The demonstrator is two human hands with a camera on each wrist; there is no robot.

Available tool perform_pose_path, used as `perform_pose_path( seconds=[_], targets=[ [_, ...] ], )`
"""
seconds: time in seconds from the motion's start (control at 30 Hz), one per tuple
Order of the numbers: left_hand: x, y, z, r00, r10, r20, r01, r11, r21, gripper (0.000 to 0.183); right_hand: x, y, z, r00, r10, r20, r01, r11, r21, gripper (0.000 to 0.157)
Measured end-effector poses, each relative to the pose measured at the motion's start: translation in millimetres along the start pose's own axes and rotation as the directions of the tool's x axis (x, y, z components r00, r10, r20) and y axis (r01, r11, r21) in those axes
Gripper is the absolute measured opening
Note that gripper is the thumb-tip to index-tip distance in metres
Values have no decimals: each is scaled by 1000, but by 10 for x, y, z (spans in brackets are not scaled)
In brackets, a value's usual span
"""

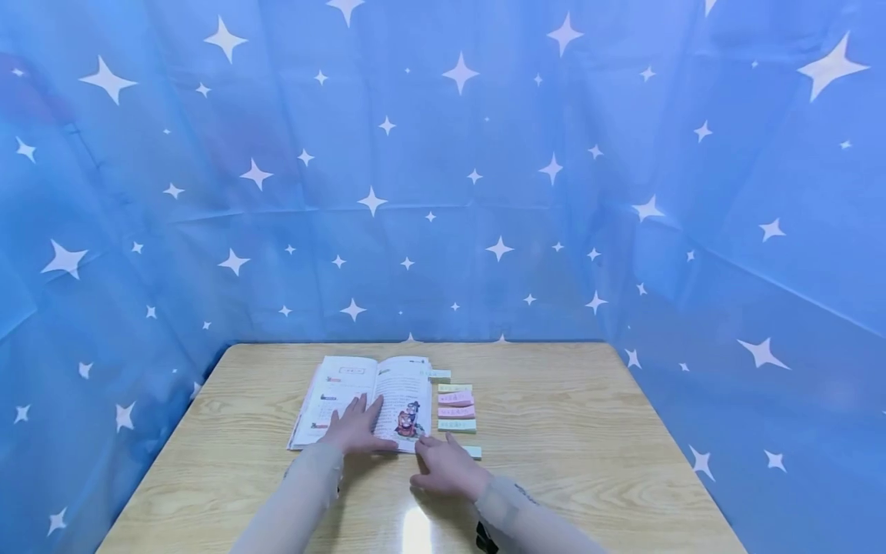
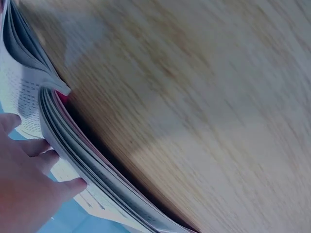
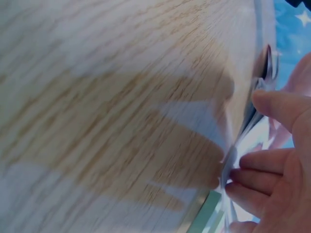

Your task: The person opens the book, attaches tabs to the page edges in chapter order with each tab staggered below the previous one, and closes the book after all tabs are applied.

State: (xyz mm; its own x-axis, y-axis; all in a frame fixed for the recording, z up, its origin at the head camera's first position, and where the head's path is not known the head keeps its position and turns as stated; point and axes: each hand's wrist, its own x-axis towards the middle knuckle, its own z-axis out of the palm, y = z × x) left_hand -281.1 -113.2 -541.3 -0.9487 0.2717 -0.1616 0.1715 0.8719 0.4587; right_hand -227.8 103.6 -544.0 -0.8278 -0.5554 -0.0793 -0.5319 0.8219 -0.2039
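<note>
An open book with text and a colour picture lies on the wooden table. My left hand rests flat across its middle, fingers spread on the pages; the left wrist view shows those fingers on the curved stack of page edges. Against the book's lower right corner sits my right hand. Its thumb and straight fingertips touch the fanned page edges.
Several pink, green and yellow sticky strips lie in a column just right of the book, one beside my right hand. A blue star-patterned cloth walls the table at the back and sides.
</note>
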Motion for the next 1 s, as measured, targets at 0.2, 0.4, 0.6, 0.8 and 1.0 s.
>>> perform_pose_path(
  seconds=[0.2, 0.4, 0.6, 0.8, 1.0],
  targets=[
    [-60, -60, 10, 1000, 22, 4, -22, 1000, -23, 113, 39, -69, 22, 1000, -1, 3, 1, 1000, 20, 59],
    [-83, -98, 42, 999, 34, -24, -35, 999, -41, 113, 25, -70, 62, 1000, 10, 24, -12, 996, 86, 71],
    [-60, -130, -8, 998, 47, -51, -50, 997, -56, 110, -22, 24, -19, 999, 22, 24, -25, 987, 156, 71],
    [-57, -164, -53, 996, 54, -68, -60, 994, -86, 110, -58, 62, -71, 1000, 27, 6, -28, 988, 151, 68],
    [-100, -238, -3, 995, 59, -81, -70, 987, -145, 107, -84, 27, -47, 999, 7, 35, -12, 985, 169, 67]
  ],
)
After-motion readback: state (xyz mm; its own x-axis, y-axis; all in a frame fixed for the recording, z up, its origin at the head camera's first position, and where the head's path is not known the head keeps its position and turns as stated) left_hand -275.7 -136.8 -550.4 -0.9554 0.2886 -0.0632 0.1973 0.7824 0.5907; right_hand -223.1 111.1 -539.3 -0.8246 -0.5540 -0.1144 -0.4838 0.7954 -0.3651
